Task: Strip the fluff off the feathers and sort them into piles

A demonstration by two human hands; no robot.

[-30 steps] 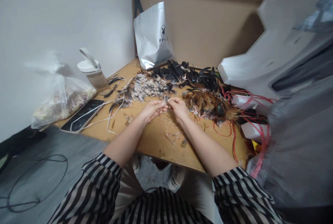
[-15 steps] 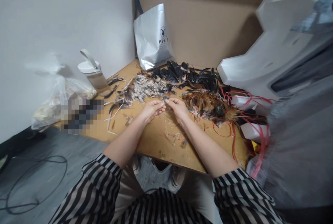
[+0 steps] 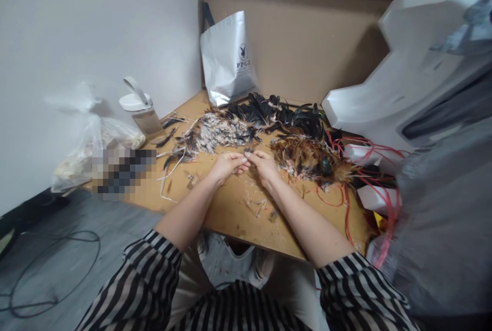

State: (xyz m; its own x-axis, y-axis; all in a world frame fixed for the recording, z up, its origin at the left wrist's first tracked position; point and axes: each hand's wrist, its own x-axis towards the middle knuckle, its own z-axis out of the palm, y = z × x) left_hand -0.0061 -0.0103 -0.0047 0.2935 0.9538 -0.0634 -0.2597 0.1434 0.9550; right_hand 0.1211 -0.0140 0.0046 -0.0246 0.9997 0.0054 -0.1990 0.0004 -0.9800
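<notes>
Over the middle of the wooden table, my left hand (image 3: 229, 165) and my right hand (image 3: 264, 166) meet fingertip to fingertip, both in a pinch. A small dark feather (image 3: 249, 150) sticks up from between the fingertips; its lower end is hidden by them. Behind my left hand lies a heap of pale, speckled feathers (image 3: 219, 131). Brown, glossy feathers (image 3: 311, 159) are piled to the right of my right hand. Black feathers (image 3: 280, 113) form a row farther back.
Left on the table (image 3: 226, 213) stand a lidded bottle (image 3: 144, 116) and a knotted plastic bag (image 3: 103, 133). A silver bag (image 3: 228, 59) leans at the back against a brown panel (image 3: 300, 39). Red strings (image 3: 348, 213) trail at the right beside a white foam piece (image 3: 361, 90). Feather scraps lie near the front edge.
My hands have drawn closer, and their fingertips now touch. The dark feather between them shows a little differently. The whole view has shifted slightly.
</notes>
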